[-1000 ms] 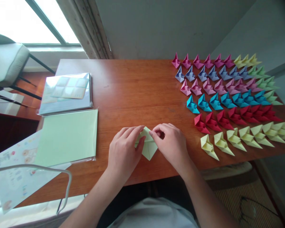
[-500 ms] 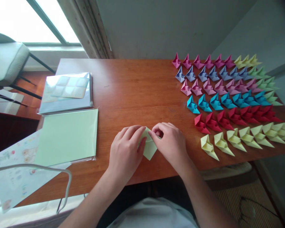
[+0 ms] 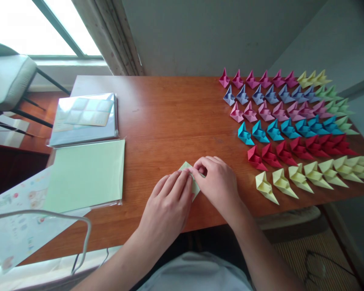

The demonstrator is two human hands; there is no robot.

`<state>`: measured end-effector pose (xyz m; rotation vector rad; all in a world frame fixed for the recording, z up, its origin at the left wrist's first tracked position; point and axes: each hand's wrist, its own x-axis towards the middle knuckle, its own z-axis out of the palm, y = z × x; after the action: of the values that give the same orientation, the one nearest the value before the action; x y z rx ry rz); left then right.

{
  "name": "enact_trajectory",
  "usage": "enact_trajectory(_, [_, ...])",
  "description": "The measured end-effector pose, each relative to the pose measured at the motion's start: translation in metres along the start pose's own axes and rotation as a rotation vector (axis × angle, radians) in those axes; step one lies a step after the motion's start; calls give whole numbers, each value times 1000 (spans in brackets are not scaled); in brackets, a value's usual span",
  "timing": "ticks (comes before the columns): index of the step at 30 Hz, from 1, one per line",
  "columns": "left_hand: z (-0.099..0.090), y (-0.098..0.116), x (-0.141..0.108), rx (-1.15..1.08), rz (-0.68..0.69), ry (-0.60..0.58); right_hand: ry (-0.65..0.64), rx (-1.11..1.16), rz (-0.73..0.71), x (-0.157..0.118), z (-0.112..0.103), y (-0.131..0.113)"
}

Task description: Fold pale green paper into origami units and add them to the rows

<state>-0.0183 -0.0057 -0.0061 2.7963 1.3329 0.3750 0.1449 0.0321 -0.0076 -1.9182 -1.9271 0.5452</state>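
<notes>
A small folded piece of pale green paper point(image 3: 185, 165) lies at the table's near edge, mostly covered by my hands. My left hand point(image 3: 170, 198) lies over its left and middle part, fingers together and pressing it down; the thumb is hidden. On the right side, my right hand point(image 3: 217, 178) pinches the paper with thumb and curled forefinger. The fingertips of both hands meet near the paper's upper part. Only the top corner and a strip at the lower right of the paper show.
Rows of folded paper figures stand on the right, among them yellow point(image 3: 264, 187), red point(image 3: 256, 157) and blue point(image 3: 245, 133) ones. A pack of light green paper point(image 3: 87, 173) and another wrapped pack point(image 3: 86, 135) lie left. A grey cable point(image 3: 87, 234) arches near a printed sheet point(image 3: 21, 230).
My left hand has shifted right and turned over the paper, now covering its middle and lower part. The right hand keeps its pinch in nearly the same place.
</notes>
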Motion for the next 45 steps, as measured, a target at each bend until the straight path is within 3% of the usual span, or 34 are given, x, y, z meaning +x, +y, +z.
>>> enact_trajectory(5, [0, 0, -1, 40, 16, 19, -19, 6, -47, 8, -4, 2])
enact_trajectory(9, [2, 2, 1, 81, 25, 53, -120, 104, -71, 25, -7, 2])
enact_trajectory(17, [4, 4, 2, 106, 30, 61, -240, 67, -80, 47, -15, 2])
enact_trajectory(22, [1, 7, -1, 128, 22, 16, -227, 54, -134, 45, -15, 2])
enact_trajectory(32, [6, 34, -1, 185, -54, -188, -217, 37, -162, 42, -15, 3])
enact_trajectory(39, [10, 34, -8, 23, -57, -143, -225, 35, -159, 41, -14, 4])
enact_trajectory(45, [8, 43, -4, -52, -138, -148, -209, 43, -166, 39, -13, 5])
